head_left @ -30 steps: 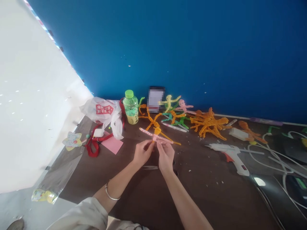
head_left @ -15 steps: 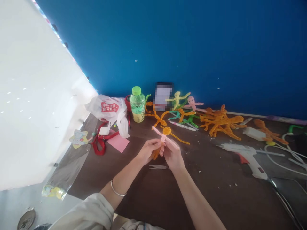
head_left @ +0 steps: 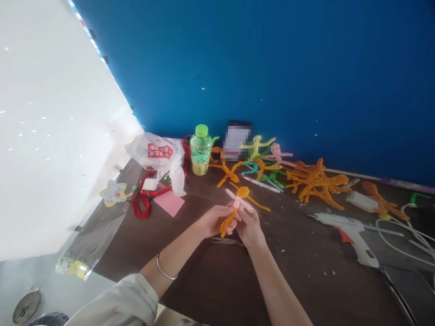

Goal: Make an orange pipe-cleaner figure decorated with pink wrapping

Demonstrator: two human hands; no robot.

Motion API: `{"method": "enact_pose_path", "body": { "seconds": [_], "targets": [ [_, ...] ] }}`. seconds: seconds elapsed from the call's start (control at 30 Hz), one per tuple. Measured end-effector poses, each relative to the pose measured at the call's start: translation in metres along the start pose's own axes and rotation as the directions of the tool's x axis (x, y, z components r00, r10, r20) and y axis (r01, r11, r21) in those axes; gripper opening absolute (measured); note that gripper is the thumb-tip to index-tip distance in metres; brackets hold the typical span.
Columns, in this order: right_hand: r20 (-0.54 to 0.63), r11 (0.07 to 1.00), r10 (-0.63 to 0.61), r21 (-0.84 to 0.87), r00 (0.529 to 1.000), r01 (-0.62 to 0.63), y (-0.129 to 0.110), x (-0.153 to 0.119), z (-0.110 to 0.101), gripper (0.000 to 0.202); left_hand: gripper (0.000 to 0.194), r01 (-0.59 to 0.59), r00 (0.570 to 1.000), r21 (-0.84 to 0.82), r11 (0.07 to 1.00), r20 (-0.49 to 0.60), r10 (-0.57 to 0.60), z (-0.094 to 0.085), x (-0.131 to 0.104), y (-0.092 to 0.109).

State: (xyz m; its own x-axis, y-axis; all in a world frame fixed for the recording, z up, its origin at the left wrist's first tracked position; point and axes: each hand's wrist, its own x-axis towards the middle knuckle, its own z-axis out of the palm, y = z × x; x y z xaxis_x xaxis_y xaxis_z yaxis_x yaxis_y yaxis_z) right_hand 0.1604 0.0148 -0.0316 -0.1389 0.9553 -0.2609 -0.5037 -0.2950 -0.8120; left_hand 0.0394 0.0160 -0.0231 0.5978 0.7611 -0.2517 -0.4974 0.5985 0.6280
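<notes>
Between my hands is a pipe-cleaner figure (head_left: 242, 193) with a round orange head, long thin orange arms, orange legs pointing toward me and a pink strip (head_left: 237, 203) across its chest. My left hand (head_left: 215, 222) pinches the figure's body from the left, its thumb near the pink part. From the right, my right hand (head_left: 250, 226) has its fingers closed on the pink strip and body. The fingertips of both hands nearly meet, partly hiding the figure's middle. Below them, scissors (head_left: 224, 241) lie on the dark table (head_left: 210, 276).
Behind my hands stand a green-capped bottle (head_left: 200, 151) and a blurred-out phone (head_left: 237, 140). Several orange figures (head_left: 317, 181) lie at the back right, a glue gun (head_left: 353, 233) with cables at the right. A plastic bag (head_left: 154, 154), red strap (head_left: 140, 206) and pink paper (head_left: 171, 202) are at left.
The figure has tilted, so its orange legs now show between my hands. The pink strip's ends look shorter and bent. My hands have shifted slightly right, and the whole view has moved a little.
</notes>
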Motion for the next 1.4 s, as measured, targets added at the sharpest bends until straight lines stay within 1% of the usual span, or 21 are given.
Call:
{"method": "enact_pose_path", "body": {
  "seconds": [0.03, 0.07, 0.1, 0.13, 0.2, 0.23, 0.3, 0.37, 0.4, 0.43, 0.5, 0.57, 0.63, 0.77, 0.9, 1.0, 1.03, 1.1, 1.2, 1.27, 1.4],
  "targets": [
    [-0.020, 1.000, -0.019, -0.013, 1.000, 0.019, 0.000, 0.001, 0.001, 0.017, 0.030, -0.079, 0.991, 0.131, 0.988, -0.094, 0.092, 0.001, 0.001, -0.002],
    [-0.044, 0.998, -0.049, -0.027, 0.998, 0.048, -0.001, 0.001, 0.001, 0.016, 0.031, -0.152, 0.961, 0.279, 0.948, -0.182, 0.208, 0.003, 0.001, -0.004],
    [-0.074, 0.995, -0.093, -0.040, 0.993, 0.090, 0.000, 0.002, 0.002, 0.016, 0.030, -0.204, 0.910, 0.432, 0.878, -0.247, 0.332, 0.005, 0.001, -0.006],
    [-0.103, 0.989, -0.143, -0.057, 0.984, 0.138, 0.000, 0.002, 0.003, 0.015, 0.027, -0.227, 0.850, 0.575, 0.786, -0.277, 0.448, 0.007, 0.001, -0.008],
    [-0.150, 0.970, -0.234, -0.107, 0.961, 0.219, 0.002, 0.002, 0.003, 0.016, 0.022, -0.213, 0.755, 0.786, 0.581, -0.245, 0.609, 0.010, -0.001, -0.011],
    [-0.170, 0.959, -0.267, -0.138, 0.948, 0.246, 0.004, 0.002, 0.003, 0.016, 0.021, -0.197, 0.726, 0.851, 0.487, -0.207, 0.656, 0.011, -0.002, -0.012],
    [-0.201, 0.942, -0.312, -0.194, 0.929, 0.275, 0.006, 0.002, 0.002, 0.017, 0.020, -0.175, 0.698, 0.920, 0.350, -0.135, 0.703, 0.011, -0.004, -0.013],
    [-0.222, 0.934, -0.329, -0.217, 0.918, 0.283, 0.008, 0.001, 0.001, 0.018, 0.019, -0.177, 0.693, 0.940, 0.293, -0.093, 0.715, 0.010, -0.004, -0.014],
    [-0.225, 0.938, -0.323, -0.208, 0.919, 0.279, 0.008, 0.001, 0.001, 0.018, 0.020, -0.183, 0.699, 0.936, 0.300, -0.091, 0.710, 0.008, -0.004, -0.015],
    [-0.225, 0.944, -0.311, -0.189, 0.923, 0.272, 0.008, 0.000, 0.001, 0.018, 0.021, -0.194, 0.713, 0.921, 0.339, -0.105, 0.693, 0.007, -0.003, -0.015],
    [-0.218, 0.958, -0.277, -0.139, 0.936, 0.251, 0.006, 0.000, 0.003, 0.018, 0.024, -0.219, 0.755, 0.842, 0.493, -0.173, 0.632, 0.005, -0.001, -0.014],
    [-0.196, 0.971, -0.237, -0.088, 0.952, 0.224, 0.004, -0.001, 0.006, 0.018, 0.025, -0.248, 0.797, 0.701, 0.669, -0.244, 0.552, 0.004, 0.001, -0.013],
    [-0.165, 0.980, -0.197, -0.036, 0.966, 0.194, 0.001, -0.001, 0.010, 0.016, 0.025, -0.276, 0.832, 0.549, 0.789, -0.275, 0.482, 0.004, 0.003, -0.010],
    [-0.105, 0.990, -0.120, 0.062, 0.987, 0.127, -0.002, -0.003, 0.014, 0.013, 0.022, -0.300, 0.887, 0.272, 0.914, -0.274, 0.373, 0.005, 0.004, -0.006],
    [-0.058, 0.990, -0.033, 0.134, 0.998, 0.041, -0.005, -0.004, 0.013, 0.011, 0.019, -0.253, 0.940, 0.048, 0.966, -0.225, 0.257, 0.004, 0.005, -0.005],
    [0.030, 0.989, 0.037, 0.144, 0.999, -0.041, -0.007, -0.003, 0.010, 0.010, 0.016, -0.192, 0.971, -0.092, 0.977, -0.165, 0.175, 0.002, 0.005, -0.004],
    [0.047, 0.989, 0.046, 0.141, 0.998, -0.052, -0.007, -0.003, 0.009, 0.010, 0.014, -0.170, 0.979, -0.132, 0.977, -0.134, 0.152, 0.001, 0.005, -0.004],
    [0.031, 0.990, 0.036, 0.132, 0.999, -0.040, -0.007, -0.001, 0.007, 0.010, 0.012, -0.119, 0.992, -0.190, 0.975, -0.065, 0.109, -0.001, 0.005, -0.002],
    [-0.009, 0.995, 0.008, 0.101, 1.000, -0.007, -0.005, 0.000, 0.004, 0.011, 0.007, -0.025, 0.999, -0.259, 0.966, 0.016, 0.031, -0.002, 0.002, 0.001],
    [0.021, 0.997, 0.011, 0.070, 1.000, -0.013, -0.004, 0.000, 0.003, 0.011, 0.005, 0.049, 0.998, -0.315, 0.948, 0.059, -0.032, -0.003, -0.001, 0.002],
    [0.092, 1.000, 0.008, 0.014, 0.996, -0.009, -0.004, -0.003, 0.004, 0.014, 0.012, 0.184, 0.982, -0.377, 0.908, 0.107, -0.155, -0.006, -0.004, 0.004]
  ]
}}
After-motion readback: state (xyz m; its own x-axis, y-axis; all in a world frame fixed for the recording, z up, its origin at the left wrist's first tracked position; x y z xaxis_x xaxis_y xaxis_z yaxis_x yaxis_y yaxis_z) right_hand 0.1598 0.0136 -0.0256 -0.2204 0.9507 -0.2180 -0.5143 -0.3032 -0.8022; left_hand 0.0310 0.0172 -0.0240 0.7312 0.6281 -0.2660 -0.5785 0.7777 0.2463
